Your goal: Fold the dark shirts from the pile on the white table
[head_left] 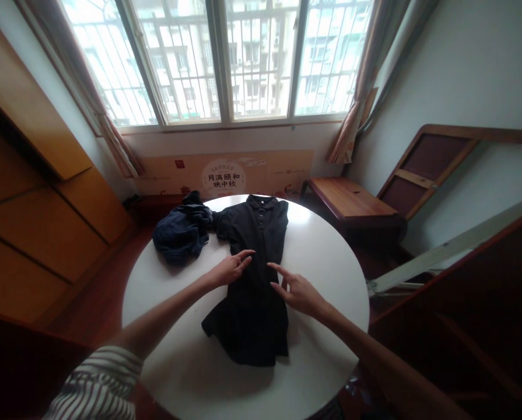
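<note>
Black short-sleeved polo shirt (252, 286) lying lengthwise on a round white table (326, 291), left hand (230, 269) and right hand (300, 294) open and empty over its middle, gripping nothing, crumpled navy cloth (182, 230) just beside its sleeve.

Table: round white tabletop (317, 291), under the hands' work area.
Window: wide multi-pane window (261, 58), barred outside, apartment block beyond.
Curtains: tan curtains (352, 122) tied back at both sides.
Below sill: printed cardboard panel (226, 174) with Chinese lettering, propped against wall.
Right: low wooden bench (348, 197) beside wood-framed panel (427, 166), leaning on wall.
Left: honey-coloured wooden cabinet doors (37, 233).
</note>
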Demonstrator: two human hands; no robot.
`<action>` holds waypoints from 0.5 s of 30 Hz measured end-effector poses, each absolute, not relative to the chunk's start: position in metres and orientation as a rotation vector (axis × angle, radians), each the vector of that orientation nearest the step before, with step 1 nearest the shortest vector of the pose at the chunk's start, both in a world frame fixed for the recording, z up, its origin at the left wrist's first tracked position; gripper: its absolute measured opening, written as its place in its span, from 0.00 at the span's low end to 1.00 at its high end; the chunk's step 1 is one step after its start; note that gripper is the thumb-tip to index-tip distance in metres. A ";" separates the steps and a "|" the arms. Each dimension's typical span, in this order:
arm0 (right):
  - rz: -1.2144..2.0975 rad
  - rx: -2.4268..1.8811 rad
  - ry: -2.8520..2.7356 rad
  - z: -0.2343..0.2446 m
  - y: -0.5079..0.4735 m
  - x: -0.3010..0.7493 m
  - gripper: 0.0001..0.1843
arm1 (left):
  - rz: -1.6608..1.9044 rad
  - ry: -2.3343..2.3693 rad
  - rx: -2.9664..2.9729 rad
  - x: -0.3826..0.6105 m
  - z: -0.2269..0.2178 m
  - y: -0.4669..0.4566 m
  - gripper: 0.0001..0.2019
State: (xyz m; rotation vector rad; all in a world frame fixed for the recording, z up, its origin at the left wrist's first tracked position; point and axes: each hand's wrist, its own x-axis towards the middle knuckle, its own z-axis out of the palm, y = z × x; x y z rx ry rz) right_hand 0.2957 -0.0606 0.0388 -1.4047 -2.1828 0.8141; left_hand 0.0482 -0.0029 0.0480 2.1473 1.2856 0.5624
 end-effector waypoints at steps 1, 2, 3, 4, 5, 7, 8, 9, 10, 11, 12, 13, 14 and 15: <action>0.742 -1.388 -2.199 0.037 -0.062 0.290 0.26 | 0.545 1.234 2.151 0.049 0.046 -0.001 0.22; 0.703 -1.368 -2.197 0.036 -0.061 0.285 0.22 | 0.546 1.205 2.156 0.050 0.045 0.000 0.22; 0.682 -1.346 -2.184 0.036 -0.060 0.281 0.20 | 0.559 1.207 2.156 0.051 0.044 0.000 0.22; 0.660 -1.333 -2.160 0.035 -0.057 0.277 0.18 | 0.576 1.236 2.141 0.053 0.044 0.000 0.23; 0.638 -1.337 -2.131 0.035 -0.055 0.275 0.17 | 0.591 1.280 2.109 0.054 0.045 0.000 0.24; 0.618 -1.367 -2.062 0.036 -0.051 0.274 0.15 | 0.628 1.356 2.016 0.051 0.047 0.001 0.25; 0.628 -1.372 -2.022 0.038 -0.049 0.277 0.14 | 0.655 1.374 1.969 0.047 0.050 0.002 0.25; 0.649 -1.365 -1.974 0.041 -0.049 0.283 0.14 | 0.694 1.383 1.921 0.040 0.052 0.004 0.24; 0.677 -1.347 -1.913 0.044 -0.049 0.291 0.13 | 0.744 1.381 1.867 0.032 0.055 0.006 0.23; 0.712 -1.327 -1.844 0.048 -0.049 0.302 0.13 | 0.802 1.368 1.804 0.022 0.058 0.008 0.22; 0.749 -1.313 -1.763 0.052 -0.049 0.315 0.13 | 0.864 1.344 1.730 0.010 0.062 0.010 0.22; 0.786 -1.311 -1.672 0.057 -0.049 0.330 0.13 | 0.921 1.313 1.651 -0.002 0.065 0.011 0.23; 0.822 -1.316 -1.573 0.061 -0.049 0.346 0.14 | 0.972 1.280 1.569 -0.015 0.067 0.012 0.23; 0.861 -1.323 -1.477 0.064 -0.049 0.362 0.14 | 1.011 1.255 1.489 -0.027 0.069 0.012 0.24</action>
